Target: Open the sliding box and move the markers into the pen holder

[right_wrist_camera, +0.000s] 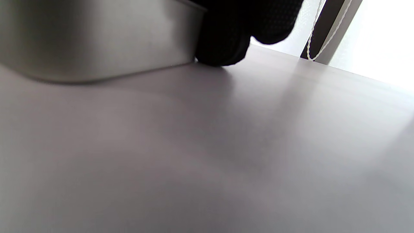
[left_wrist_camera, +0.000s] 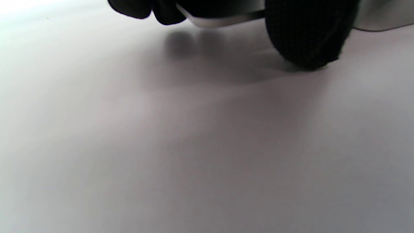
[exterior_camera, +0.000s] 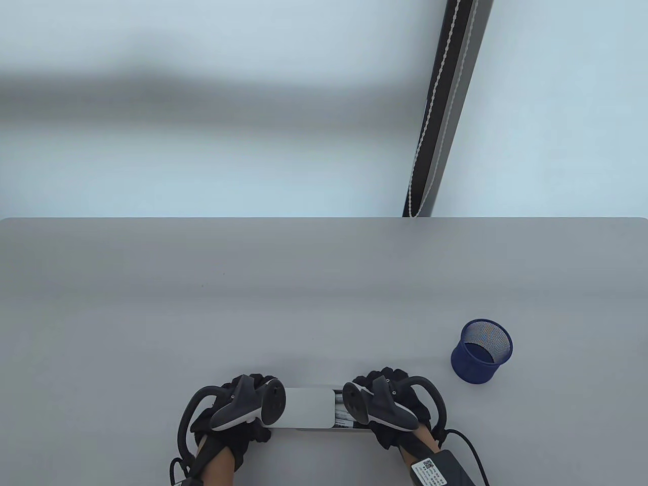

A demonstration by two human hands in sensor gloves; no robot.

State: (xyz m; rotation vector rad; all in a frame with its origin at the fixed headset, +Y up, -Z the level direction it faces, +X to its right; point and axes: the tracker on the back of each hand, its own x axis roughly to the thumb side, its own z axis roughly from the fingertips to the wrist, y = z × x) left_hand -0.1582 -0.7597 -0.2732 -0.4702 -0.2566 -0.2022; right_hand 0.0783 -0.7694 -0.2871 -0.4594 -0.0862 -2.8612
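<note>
A flat silver sliding box [exterior_camera: 310, 408] lies near the table's front edge between my two hands. Its lid stands slid a little to the left, and a narrow strip of markers [exterior_camera: 340, 412] shows at the right end. My left hand [exterior_camera: 253, 405] grips the box's left end, its fingers [left_wrist_camera: 307, 35] curled round the metal edge [left_wrist_camera: 223, 20]. Over on the other side, my right hand [exterior_camera: 377, 400] grips the right end, and its fingers [right_wrist_camera: 233, 38] press against the box's wall [right_wrist_camera: 97, 35]. The blue mesh pen holder [exterior_camera: 482, 350] stands upright to the right, apart from both hands.
The grey table [exterior_camera: 253, 304] runs back to a far edge. Behind that edge a dark post with a white beaded cord [exterior_camera: 435, 126] leans upward. A cable [exterior_camera: 468, 445] trails from my right wrist.
</note>
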